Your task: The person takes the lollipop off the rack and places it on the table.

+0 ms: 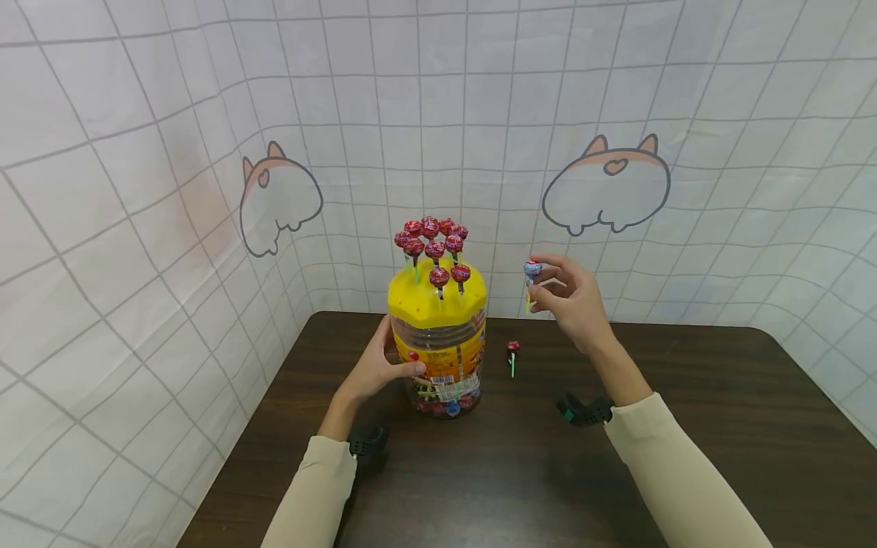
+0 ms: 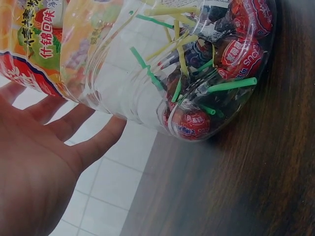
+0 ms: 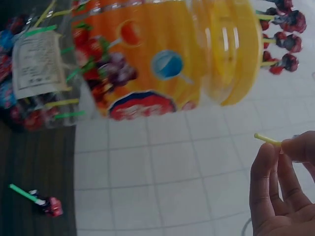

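A large clear plastic jar with a yellow lid stands upright on the table, holding more lollipops in its bottom. Several red-wrapped lollipops stick up out of the lid. My left hand holds the jar's left side, thumb across the front label and fingers reaching round behind. To the right of the jar and above the table, my right hand pinches a blue-wrapped lollipop upright, its yellow stick pointing down from the fingertips.
One red lollipop with a green stick lies on the dark wooden table, right of the jar. A white gridded cloth with cartoon animal drawings hangs close behind the table and along its left side.
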